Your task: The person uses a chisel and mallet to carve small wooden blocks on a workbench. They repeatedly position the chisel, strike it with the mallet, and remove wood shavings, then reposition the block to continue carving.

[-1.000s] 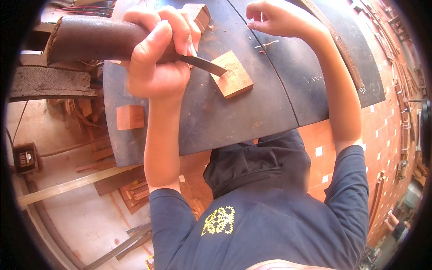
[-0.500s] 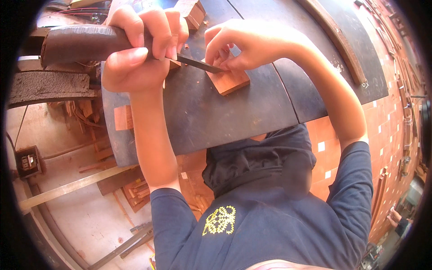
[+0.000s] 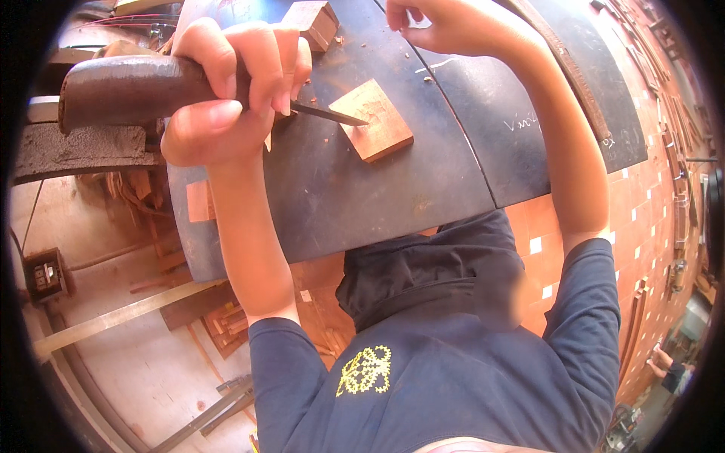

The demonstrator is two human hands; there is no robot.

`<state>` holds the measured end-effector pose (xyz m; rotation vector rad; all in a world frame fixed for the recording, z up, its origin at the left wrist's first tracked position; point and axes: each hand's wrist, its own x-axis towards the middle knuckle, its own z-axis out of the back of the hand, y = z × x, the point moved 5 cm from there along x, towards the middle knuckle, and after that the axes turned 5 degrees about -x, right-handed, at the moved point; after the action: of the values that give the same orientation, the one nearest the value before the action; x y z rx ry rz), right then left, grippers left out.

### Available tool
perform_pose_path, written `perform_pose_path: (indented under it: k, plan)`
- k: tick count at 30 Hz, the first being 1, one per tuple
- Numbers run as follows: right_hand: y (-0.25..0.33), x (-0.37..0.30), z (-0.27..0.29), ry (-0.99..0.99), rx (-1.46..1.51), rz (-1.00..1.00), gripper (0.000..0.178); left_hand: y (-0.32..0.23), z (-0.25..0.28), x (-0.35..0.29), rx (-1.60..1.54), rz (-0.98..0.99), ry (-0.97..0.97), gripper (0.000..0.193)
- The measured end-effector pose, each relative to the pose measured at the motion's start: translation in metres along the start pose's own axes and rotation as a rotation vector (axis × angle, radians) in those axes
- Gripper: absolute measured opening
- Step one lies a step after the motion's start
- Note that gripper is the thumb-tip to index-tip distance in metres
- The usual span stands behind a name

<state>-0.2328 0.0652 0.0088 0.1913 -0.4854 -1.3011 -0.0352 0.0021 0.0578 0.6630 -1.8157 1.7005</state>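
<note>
My left hand [image 3: 238, 94] is closed around the thick, dark brown handle of a chisel [image 3: 124, 92]. Its narrow dark blade reaches right, with the tip over or touching the top face of a small reddish-brown wooden block [image 3: 389, 128]. A rough, pale cut area shows on that face by the tip. The block lies flat on the dark tabletop [image 3: 355, 204] with no hand holding it. Up at the top edge, my right hand [image 3: 445, 29] is apart from the block, its fingers loosely curled with a gap to the thumb. Part of this hand is cut off by the frame.
Another wooden block [image 3: 311, 26] stands farther back, with small chips around it. A wood offcut [image 3: 200, 201] lies by my left forearm. A long wooden strip [image 3: 574, 83] runs along the table's right side, and a seam crosses the top. Another person [image 3: 664, 370] is partly visible far right.
My right hand has left the block and moved up and right, uncovering the block's top face. The chisel stays in my left hand, its tip still at the block.
</note>
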Motion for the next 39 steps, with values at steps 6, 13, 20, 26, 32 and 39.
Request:
perform_pose_path:
  k: [6,13,20,26,32,39]
  plan:
    - [-0.031,-0.004,-0.006,0.162,-0.098,-0.181,0.025,0.001,-0.006,0.003,0.046,0.004,-0.003,0.02]
    - [-0.032,-0.001,0.001,0.055,-0.059,-0.242,0.022,0.002,-0.003,0.001,0.033,-0.008,-0.043,0.019]
    - [-0.019,-0.004,0.027,-0.242,-0.106,-0.118,0.022,0.004,-0.008,-0.004,0.109,0.042,-0.237,0.019]
    - [-0.003,-0.029,0.095,-0.729,0.253,0.41,0.015,0.007,-0.008,0.001,0.087,-0.025,-0.151,0.017]
    - [0.106,-0.071,0.115,-0.531,0.013,0.297,0.018,0.016,0.002,-0.009,-0.086,-0.118,-0.204,0.022]
    - [0.121,-0.069,0.109,-0.389,-0.055,0.258,0.021,0.005,-0.015,0.004,0.114,-0.014,-0.088,0.019]
